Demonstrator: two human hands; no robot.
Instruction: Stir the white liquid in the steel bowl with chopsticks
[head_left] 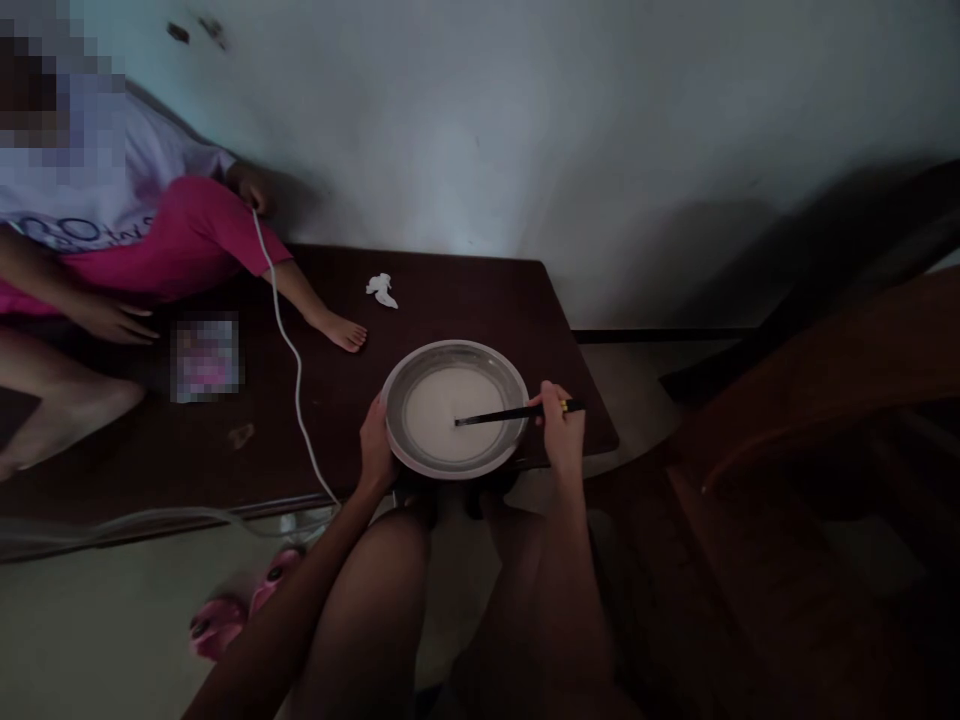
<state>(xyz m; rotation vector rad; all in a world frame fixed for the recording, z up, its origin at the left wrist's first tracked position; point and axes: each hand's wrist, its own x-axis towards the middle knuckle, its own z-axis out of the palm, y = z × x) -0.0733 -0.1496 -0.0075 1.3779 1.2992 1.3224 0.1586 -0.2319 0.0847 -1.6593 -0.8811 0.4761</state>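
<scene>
A pale wall [420, 130] is seen behind a dark brown table [472, 300], whose right end is flanked, across a gap, by dark wooden furniture [810, 380]. The table's left part is occupied by a seated person [202, 225] in pink trousers and a printed top, by whom 1 bare foot is rested on the tabletop. The wearer's bare legs [367, 610] are seen below the near edge. Over that edge, near the table's right end, a round metal basin [394, 412] is held roughly level; whether it is also supported from beneath cannot be told. Its bottom is covered by a whitish liquid [431, 395]. A white cable [298, 375] is stretched from the seated person's hand across the table. On the floor at the left, 2 pink slippers [217, 625] are partly hidden by the forearm. The basin's left rim is gripped by the left hand [377, 440], its fingers largely hidden. A dark slender utensil [499, 414] is clasped in the closed fingers of the right hand [561, 425], its tip placed at the liquid near the basin's middle. Beyond the basin, a crumpled white tissue [384, 290] is seen lying on the tabletop
</scene>
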